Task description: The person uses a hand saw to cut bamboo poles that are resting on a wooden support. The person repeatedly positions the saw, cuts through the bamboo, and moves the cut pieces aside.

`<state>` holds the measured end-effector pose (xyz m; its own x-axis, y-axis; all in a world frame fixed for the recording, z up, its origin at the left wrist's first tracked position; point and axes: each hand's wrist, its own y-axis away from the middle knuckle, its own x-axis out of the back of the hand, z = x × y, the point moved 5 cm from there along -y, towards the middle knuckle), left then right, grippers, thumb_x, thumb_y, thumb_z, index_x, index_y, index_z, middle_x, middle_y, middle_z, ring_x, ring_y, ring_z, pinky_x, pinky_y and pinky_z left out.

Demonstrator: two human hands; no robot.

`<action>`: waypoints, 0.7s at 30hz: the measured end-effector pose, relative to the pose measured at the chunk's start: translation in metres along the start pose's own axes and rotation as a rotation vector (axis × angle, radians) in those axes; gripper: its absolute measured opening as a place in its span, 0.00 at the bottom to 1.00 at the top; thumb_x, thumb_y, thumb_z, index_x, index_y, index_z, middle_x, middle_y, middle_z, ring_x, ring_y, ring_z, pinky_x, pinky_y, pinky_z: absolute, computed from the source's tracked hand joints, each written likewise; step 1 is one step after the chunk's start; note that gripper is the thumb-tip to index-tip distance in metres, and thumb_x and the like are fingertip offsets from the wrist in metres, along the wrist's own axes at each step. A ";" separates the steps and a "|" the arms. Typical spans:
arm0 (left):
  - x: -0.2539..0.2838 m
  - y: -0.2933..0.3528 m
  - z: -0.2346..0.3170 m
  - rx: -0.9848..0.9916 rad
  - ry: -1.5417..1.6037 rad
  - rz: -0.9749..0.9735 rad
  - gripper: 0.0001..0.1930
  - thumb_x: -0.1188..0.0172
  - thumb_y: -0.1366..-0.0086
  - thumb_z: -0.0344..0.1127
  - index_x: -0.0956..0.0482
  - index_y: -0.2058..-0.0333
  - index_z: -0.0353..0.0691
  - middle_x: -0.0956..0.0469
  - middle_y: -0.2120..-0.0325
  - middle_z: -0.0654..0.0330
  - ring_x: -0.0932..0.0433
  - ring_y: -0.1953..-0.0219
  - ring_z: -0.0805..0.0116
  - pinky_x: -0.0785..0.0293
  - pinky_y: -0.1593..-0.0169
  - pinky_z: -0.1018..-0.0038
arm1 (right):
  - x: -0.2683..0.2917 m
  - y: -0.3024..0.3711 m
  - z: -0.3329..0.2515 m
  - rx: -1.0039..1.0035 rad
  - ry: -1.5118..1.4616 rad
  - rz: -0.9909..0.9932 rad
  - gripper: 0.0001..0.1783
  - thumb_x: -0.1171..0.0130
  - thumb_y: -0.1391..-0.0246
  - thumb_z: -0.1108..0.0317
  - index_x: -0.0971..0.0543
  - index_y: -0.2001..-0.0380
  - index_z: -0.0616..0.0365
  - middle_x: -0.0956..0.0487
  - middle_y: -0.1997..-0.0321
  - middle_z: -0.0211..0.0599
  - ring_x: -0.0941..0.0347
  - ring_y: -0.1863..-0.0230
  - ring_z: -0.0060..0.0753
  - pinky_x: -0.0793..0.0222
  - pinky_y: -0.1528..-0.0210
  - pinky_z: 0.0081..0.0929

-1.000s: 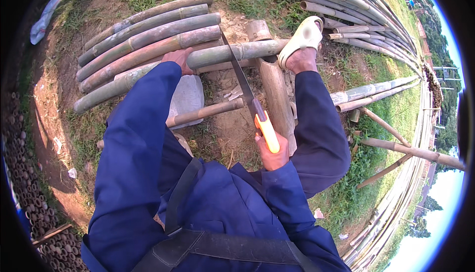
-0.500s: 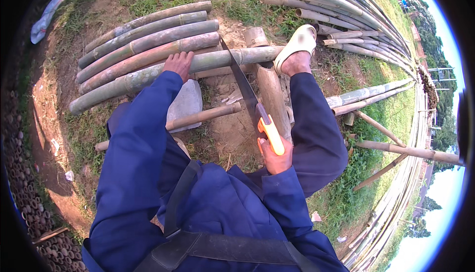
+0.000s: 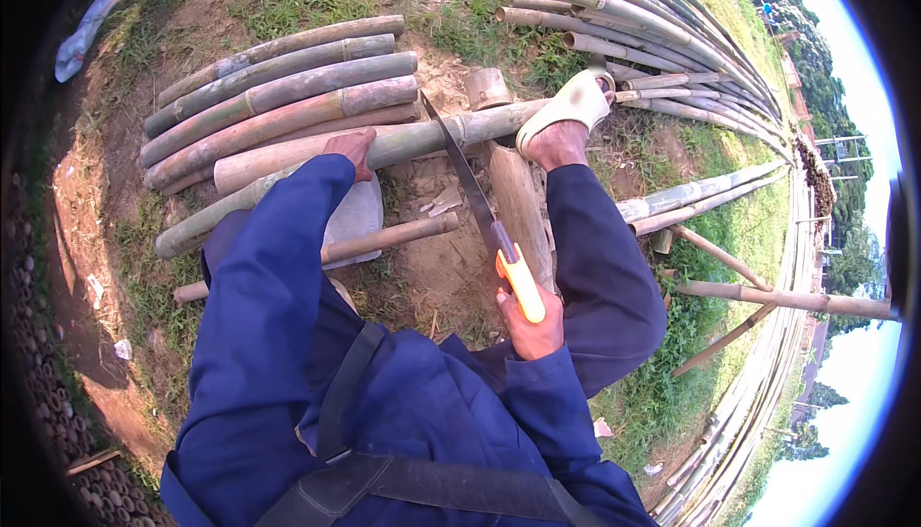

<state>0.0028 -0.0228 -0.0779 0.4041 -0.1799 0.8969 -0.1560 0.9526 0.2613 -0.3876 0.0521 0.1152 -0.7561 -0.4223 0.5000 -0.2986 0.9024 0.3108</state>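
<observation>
Our right hand (image 3: 535, 324) grips the saw (image 3: 476, 199), our left hand (image 3: 352, 151) grips the pole (image 3: 405, 146); we should press our shoe (image 3: 564, 103) down, sawing straight.

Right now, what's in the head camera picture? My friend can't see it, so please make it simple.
A person's right grip holds a saw with a yellow-orange handle, its blade across a bamboo pole. The left grip and a foot in a pale clog are on that pole. More poles lie nearby.
</observation>
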 end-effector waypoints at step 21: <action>0.014 -0.014 -0.008 0.046 -0.028 -0.091 0.40 0.24 0.54 0.43 0.29 0.42 0.40 0.18 0.53 0.44 0.20 0.49 0.42 0.24 0.46 0.52 | 0.019 0.007 -0.007 -0.052 0.015 -0.089 0.10 0.36 0.42 0.75 0.19 0.57 0.67 0.18 0.70 0.37 0.24 0.69 0.22 0.27 0.63 0.26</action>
<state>0.0182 -0.0362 -0.0716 0.3931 -0.2727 0.8781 -0.1616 0.9197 0.3579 -0.3999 0.0497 0.1328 -0.7193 -0.5020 0.4802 -0.3334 0.8559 0.3954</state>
